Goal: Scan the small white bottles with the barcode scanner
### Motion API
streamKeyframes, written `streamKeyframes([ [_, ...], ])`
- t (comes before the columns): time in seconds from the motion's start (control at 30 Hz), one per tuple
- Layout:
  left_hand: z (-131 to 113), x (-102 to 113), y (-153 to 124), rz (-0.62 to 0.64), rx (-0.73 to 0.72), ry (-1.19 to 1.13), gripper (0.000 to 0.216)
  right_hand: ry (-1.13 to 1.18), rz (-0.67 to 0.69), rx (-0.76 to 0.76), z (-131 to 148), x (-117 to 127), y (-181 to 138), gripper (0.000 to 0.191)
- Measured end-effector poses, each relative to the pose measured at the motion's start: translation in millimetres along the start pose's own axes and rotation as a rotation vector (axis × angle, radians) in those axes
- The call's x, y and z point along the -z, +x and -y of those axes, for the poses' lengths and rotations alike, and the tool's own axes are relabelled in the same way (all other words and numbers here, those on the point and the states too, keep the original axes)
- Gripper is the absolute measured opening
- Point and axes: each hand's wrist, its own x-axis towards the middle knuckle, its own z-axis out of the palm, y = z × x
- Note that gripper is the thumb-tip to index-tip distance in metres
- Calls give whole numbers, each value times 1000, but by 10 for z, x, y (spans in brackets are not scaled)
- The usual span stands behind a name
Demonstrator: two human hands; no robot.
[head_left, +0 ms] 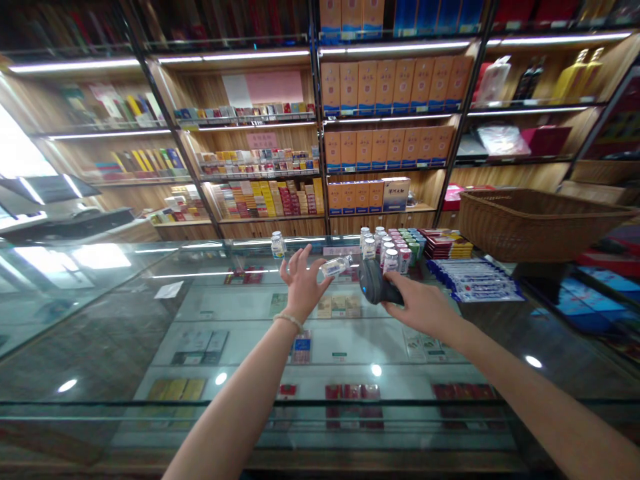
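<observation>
My left hand (301, 283) holds a small clear bottle (336, 267) with a white label between thumb and fingers, tilted nearly onto its side above the glass counter. My right hand (417, 301) is wrapped round a dark handheld barcode scanner (373, 283), whose head faces the bottle and shows a small blue light. A gap lies between scanner and bottle. Just beyond my left hand, a few similar bottles (277, 245) stand upright on the counter. Behind the scanner stand rows of small white-capped bottles (369, 248) and colored containers (411, 250).
The glass display counter (240, 360) spans the foreground, with packs visible under its top. At right are stacked red and yellow packs (447, 244), blue-white sachets (475, 280) and a wicker basket (540, 223). A monitor (45, 193) stands at left; stocked shelves line the back.
</observation>
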Motion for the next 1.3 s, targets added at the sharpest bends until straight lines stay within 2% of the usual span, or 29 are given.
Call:
streamKeyframes([
  [0.2, -4, 8, 2, 2, -4, -29, 34, -125, -53, 97, -328, -46, -66, 44],
  [0.43, -7, 19, 2, 2, -7, -35, 33, -123, -81, 120, -573, -189, -250, 40],
  [0.87, -42, 65, 4, 28, -3, -52, 32, -89, -86, 56, -711, -248, -429, 37],
  [1.3, -40, 53, -4, 22, -8, -37, 33, -222, -127, 62, -700, -323, -441, 45],
])
